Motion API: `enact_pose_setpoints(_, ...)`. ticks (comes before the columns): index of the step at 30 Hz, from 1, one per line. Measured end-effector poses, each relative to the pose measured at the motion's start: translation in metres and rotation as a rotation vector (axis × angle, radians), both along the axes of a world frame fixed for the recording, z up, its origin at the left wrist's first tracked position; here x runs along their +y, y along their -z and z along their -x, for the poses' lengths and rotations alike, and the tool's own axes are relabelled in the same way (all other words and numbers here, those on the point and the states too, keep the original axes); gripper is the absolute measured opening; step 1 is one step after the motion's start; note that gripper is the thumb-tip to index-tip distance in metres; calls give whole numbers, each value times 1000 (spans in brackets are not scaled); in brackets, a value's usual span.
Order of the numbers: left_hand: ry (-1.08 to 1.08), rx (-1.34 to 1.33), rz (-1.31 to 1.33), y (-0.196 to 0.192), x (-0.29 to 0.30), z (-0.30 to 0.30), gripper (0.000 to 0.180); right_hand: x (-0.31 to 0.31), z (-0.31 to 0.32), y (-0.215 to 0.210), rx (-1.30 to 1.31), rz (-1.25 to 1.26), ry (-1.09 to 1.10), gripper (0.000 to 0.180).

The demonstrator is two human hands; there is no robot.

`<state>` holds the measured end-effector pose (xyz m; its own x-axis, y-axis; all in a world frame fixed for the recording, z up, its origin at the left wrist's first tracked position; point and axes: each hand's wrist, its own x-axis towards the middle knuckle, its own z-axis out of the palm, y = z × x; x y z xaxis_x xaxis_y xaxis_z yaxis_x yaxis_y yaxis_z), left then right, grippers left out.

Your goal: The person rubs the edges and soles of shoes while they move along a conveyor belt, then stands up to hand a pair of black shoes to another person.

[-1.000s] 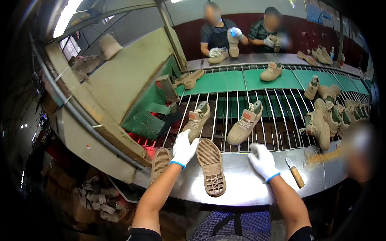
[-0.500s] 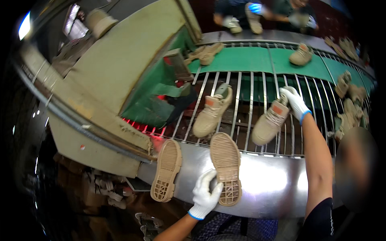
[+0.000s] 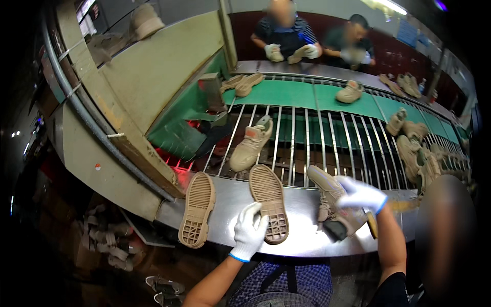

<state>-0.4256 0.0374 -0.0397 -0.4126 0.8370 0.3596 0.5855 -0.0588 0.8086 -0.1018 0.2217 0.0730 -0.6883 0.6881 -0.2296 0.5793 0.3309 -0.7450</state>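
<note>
My right hand (image 3: 360,195), in a white knit glove and partly blurred, grips a beige lace-up shoe upper (image 3: 332,192) over the near metal ledge. The upper is tipped on its side, its dark opening toward me. My left hand (image 3: 249,230), gloved too, has curled fingers and thumb at the left edge of a tan shoe sole (image 3: 271,197). This sole lies tread up on the ledge. A second sole (image 3: 198,207) lies to its left, also tread up. Another beige shoe upper (image 3: 250,146) rests on the metal bars beyond the soles.
Beyond the metal ledge (image 3: 232,192), metal bars (image 3: 307,138) run up to a green belt (image 3: 296,94) carrying a shoe (image 3: 349,92). Several uppers (image 3: 414,153) crowd the right side. A cream machine housing (image 3: 158,66) stands left. Two people work across the line.
My right hand has brought the shoe upper from the bars toward me over the ledge and turned it onto its side. My left hand stays by the sole. The view has shifted.
</note>
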Motion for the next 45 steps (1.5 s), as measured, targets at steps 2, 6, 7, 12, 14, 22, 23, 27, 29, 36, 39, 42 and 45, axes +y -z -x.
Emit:
enact_pose_setpoints(2,31,-16,-13,6,5,5,46,-50,8,13,-196,77,218,108)
enact_pose_setpoints(6,-44,80,82,6,56,22,60,-93,4,41,-24,131,308,102)
enact_pose_setpoints(7,-120,166,77,9,75,33,63,-106,0,55,126,150,298,98)
enact_pose_setpoints(12,-48,400,624,2,146,65,80,-232,-28,113,1110,1025,573,78)
enact_pose_setpoints(14,20,300,607,4,167,59,77,-285,-35,157,1353,1313,839,103)
enact_pose_setpoints(22,813,-1208,218,-78,122,1,25,-326,-49,220,1408,1381,799,125)
enact_pose_setpoints(23,825,-1138,240,-88,108,-11,28,-320,-46,202,1464,1381,670,125)
enact_pose_setpoints(27,900,-765,156,-88,27,-60,37,-309,-47,162,1470,1212,487,127)
enact_pose_setpoints(29,861,-656,222,-63,-16,-88,50,-313,-58,180,1299,1163,602,120)
enact_pose_setpoints(36,917,-696,291,9,-84,-100,48,-363,-64,234,1080,1351,944,82)
enact_pose_setpoints(39,1069,-571,284,-9,-84,-95,83,-367,-55,227,1249,1278,746,78)
enact_pose_setpoints(42,1103,-493,219,-7,-85,-100,102,-364,-42,213,1198,1246,743,80)
enact_pose_setpoints(45,1072,-347,240,-15,-85,-99,103,-363,-38,201,1155,1173,701,78)
